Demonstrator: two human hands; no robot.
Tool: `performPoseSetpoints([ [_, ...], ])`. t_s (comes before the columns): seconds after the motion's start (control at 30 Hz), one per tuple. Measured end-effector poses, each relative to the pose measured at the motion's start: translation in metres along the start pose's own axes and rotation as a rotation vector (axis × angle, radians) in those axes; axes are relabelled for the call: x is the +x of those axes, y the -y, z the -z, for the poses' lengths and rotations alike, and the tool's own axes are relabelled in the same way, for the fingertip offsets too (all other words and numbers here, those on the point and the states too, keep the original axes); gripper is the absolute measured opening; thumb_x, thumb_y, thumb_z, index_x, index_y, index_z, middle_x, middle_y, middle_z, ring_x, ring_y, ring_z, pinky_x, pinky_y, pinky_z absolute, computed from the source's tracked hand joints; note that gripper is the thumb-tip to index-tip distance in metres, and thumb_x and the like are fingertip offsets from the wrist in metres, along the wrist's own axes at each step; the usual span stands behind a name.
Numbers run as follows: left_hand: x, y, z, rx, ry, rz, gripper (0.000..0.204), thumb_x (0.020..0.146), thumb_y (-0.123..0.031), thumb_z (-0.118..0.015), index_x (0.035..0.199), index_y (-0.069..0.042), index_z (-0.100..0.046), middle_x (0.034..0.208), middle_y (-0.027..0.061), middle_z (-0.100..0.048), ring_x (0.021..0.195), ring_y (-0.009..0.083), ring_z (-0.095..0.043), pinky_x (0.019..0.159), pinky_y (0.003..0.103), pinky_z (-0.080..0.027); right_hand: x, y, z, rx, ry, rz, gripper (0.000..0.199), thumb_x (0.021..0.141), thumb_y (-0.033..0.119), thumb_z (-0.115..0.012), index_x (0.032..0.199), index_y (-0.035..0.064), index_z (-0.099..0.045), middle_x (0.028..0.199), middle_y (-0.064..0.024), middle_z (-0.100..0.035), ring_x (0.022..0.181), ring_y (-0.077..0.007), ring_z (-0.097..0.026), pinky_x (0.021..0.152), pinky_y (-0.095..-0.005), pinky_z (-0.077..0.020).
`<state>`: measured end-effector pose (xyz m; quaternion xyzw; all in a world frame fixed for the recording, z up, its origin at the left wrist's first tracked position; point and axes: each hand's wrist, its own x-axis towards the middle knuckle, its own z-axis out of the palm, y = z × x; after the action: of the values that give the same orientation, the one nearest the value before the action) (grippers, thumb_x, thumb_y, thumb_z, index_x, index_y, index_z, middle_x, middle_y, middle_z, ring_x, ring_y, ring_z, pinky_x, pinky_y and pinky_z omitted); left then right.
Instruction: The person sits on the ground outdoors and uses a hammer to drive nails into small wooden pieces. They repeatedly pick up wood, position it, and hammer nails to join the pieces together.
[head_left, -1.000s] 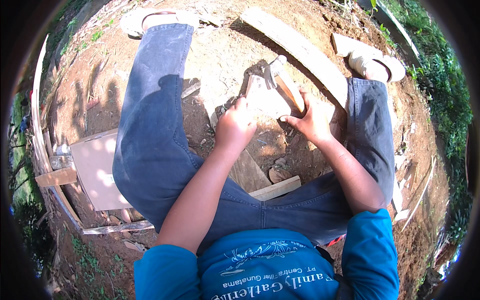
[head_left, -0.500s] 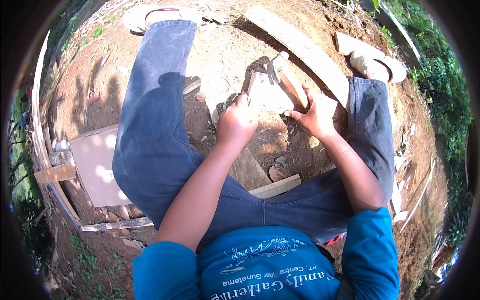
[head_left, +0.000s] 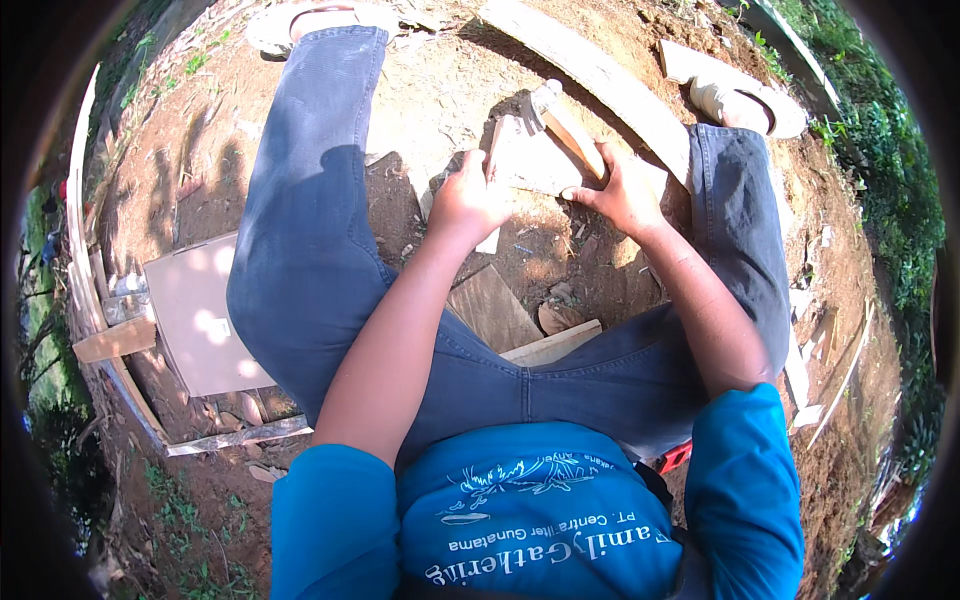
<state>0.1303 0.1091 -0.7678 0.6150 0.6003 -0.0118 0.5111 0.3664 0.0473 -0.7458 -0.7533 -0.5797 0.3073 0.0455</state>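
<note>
My left hand (head_left: 468, 203) is closed around the near left edge of a pale wooden board (head_left: 535, 165), which is brightly sunlit between my legs. In my right hand (head_left: 628, 192) is a hammer (head_left: 572, 138), held by its wooden handle. The metal head lies at the far end of the board, pointing away from me. The thumb of that hand stretches toward the board's near edge. Glare washes out the board's surface, so I cannot make out any nail on it.
A long plank (head_left: 590, 75) lies beyond the hammer, reaching toward my right leg. Nearer me are a brown wooden piece (head_left: 493, 308) and a pale wood strip (head_left: 552, 343). To the left, a flat panel (head_left: 205, 320) rests beside wooden strips. Green plants (head_left: 880, 180) grow at right.
The whole view has shifted a little. Both hands, with the hammer and board, sit slightly farther from me; their grips look the same.
</note>
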Motion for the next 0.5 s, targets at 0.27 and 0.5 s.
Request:
performPoseSetpoints([
  [0.27,0.009,0.012,0.004,0.042,0.04,-0.149,0.075,0.072,-0.036,-0.081,0.131,-0.005,-0.047,0.124,0.0218,-0.065,0.116,0.0366,-0.063,0.099,0.042,-0.05,0.004,-0.012,-0.005,0.008,0.018,0.032,0.089,0.077,0.044,-0.083,0.147,0.0069,-0.042,0.132,-0.0227,-0.061,0.122,-0.0338,-0.06,0.103,-0.0407,-0.0479],
  [0.5,0.028,0.033,0.0,-0.17,-0.04,-0.272,0.06,0.079,-0.039,-0.081,0.127,-0.008,-0.061,0.112,0.0141,-0.072,0.098,0.0212,-0.069,0.089,0.033,-0.053,0.003,-0.016,-0.012,-0.038,-0.05,0.075,0.09,0.075,0.045,-0.084,0.147,0.0085,-0.045,0.13,-0.023,-0.062,0.121,-0.0357,-0.061,0.103,-0.0422,-0.048],
])
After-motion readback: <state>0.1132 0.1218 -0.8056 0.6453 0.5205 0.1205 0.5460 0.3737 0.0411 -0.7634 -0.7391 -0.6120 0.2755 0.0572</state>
